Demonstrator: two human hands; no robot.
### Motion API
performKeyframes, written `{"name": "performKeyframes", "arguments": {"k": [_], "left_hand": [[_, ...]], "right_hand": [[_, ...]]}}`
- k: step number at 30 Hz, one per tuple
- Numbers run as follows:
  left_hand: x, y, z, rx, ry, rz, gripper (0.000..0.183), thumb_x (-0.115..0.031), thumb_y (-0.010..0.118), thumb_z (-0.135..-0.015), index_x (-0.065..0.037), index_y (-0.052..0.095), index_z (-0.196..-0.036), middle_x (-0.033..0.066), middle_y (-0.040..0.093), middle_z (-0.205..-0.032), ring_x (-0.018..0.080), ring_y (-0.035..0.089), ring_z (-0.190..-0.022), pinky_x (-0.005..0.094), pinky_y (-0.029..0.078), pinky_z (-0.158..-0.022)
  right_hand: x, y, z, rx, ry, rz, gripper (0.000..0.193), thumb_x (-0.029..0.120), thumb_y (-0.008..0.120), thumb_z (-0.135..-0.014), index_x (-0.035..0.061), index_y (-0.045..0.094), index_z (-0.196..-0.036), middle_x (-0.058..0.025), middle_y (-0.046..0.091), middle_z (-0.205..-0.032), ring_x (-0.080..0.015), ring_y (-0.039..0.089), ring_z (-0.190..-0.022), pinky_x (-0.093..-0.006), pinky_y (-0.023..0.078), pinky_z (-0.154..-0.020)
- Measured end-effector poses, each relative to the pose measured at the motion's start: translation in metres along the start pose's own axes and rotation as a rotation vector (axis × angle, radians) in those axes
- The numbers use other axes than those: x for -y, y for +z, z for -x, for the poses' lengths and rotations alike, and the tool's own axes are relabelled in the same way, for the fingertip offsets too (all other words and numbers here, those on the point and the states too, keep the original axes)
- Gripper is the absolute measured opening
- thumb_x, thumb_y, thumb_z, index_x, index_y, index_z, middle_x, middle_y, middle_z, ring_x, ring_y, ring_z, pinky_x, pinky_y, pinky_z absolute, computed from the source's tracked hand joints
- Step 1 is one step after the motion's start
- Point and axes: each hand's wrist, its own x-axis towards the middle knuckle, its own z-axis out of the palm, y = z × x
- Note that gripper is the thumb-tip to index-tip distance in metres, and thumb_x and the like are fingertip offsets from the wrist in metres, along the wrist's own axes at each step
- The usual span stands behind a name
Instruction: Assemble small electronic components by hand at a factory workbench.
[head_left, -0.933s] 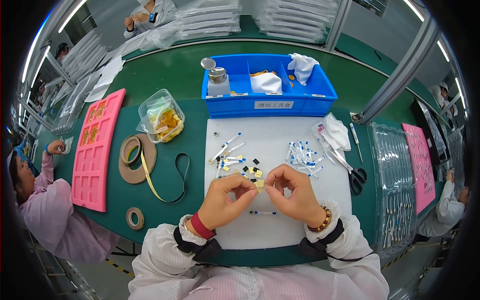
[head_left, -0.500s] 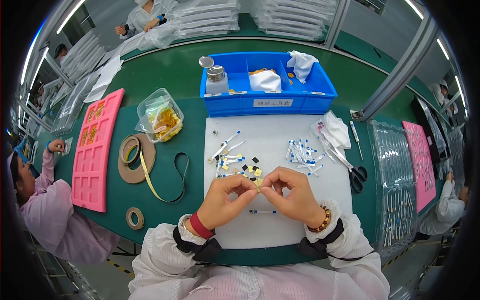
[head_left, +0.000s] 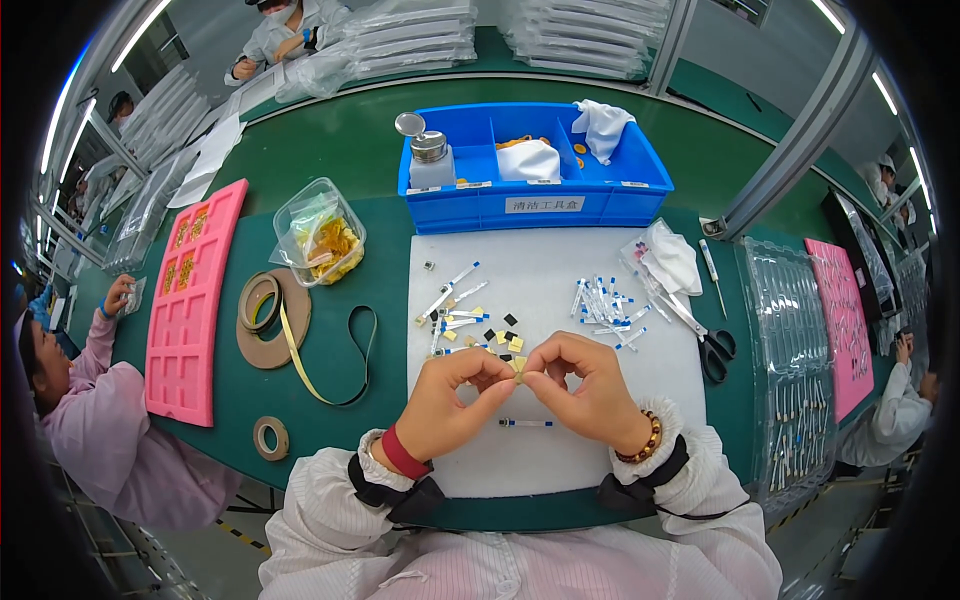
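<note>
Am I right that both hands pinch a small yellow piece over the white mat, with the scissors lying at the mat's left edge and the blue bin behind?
Not quite. The scissors lie at the right edge of the white mat, not the left, as the head view shows. The rest stands: the left hand and right hand pinch a small yellow piece over the mat, and the blue bin is behind it.

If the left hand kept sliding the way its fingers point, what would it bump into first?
The left hand points right, toward the right hand. Both pinch a small yellowish piece between their fingertips, so it would meet that piece and the right hand's fingertips almost at once. Depth is hard to judge here.
</note>
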Motion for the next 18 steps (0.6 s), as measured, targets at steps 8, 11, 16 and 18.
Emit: {"name": "performKeyframes", "arguments": {"k": [8,11,16,18], "left_hand": [[-0.004,0.006,0.0,-0.159,0.159,-0.222,0.005,-0.001,0.07,-0.085,0.002,0.07,-0.089,0.0074,0.068,-0.078,0.0126,0.06,-0.068,0.0259,0.048,-0.063],[-0.006,0.005,-0.001,-0.133,0.183,-0.252,0.003,0.0,0.07,-0.085,0.003,0.07,-0.087,0.0072,0.068,-0.078,0.0126,0.061,-0.068,0.0254,0.048,-0.063],[-0.005,0.006,-0.001,-0.127,0.19,-0.255,0.005,0.0,0.07,-0.086,0.003,0.071,-0.089,0.0084,0.069,-0.079,0.0137,0.062,-0.069,0.0261,0.049,-0.065],[-0.006,0.005,-0.001,-0.118,0.199,-0.258,0.006,0.0,0.07,-0.086,0.003,0.071,-0.09,0.0089,0.07,-0.08,0.0142,0.063,-0.069,0.0263,0.049,-0.065]], "right_hand": [[0.006,0.008,0.002,-0.192,-0.242,0.316,0.014,0.003,0.079,-0.079,0.0053,0.068,-0.088,-0.0044,0.067,-0.083,-0.0131,0.056,-0.065,-0.025,0.043,-0.059],[0.003,0.01,0.002,-0.224,-0.501,0.486,0.019,0.006,0.081,-0.076,0.008,0.07,-0.091,-0.0064,0.067,-0.084,-0.0229,0.062,-0.071,-0.0309,0.048,-0.058],[0.003,0.012,0.001,-0.206,-0.48,0.539,0.019,0.004,0.08,-0.075,0.0079,0.071,-0.091,-0.0055,0.067,-0.085,-0.0242,0.063,-0.075,-0.0325,0.05,-0.061],[0.005,0.011,0.0,-0.202,-0.476,0.533,0.019,0.003,0.08,-0.075,0.0077,0.071,-0.091,-0.0058,0.067,-0.084,-0.0247,0.064,-0.075,-0.0326,0.05,-0.062]]}}
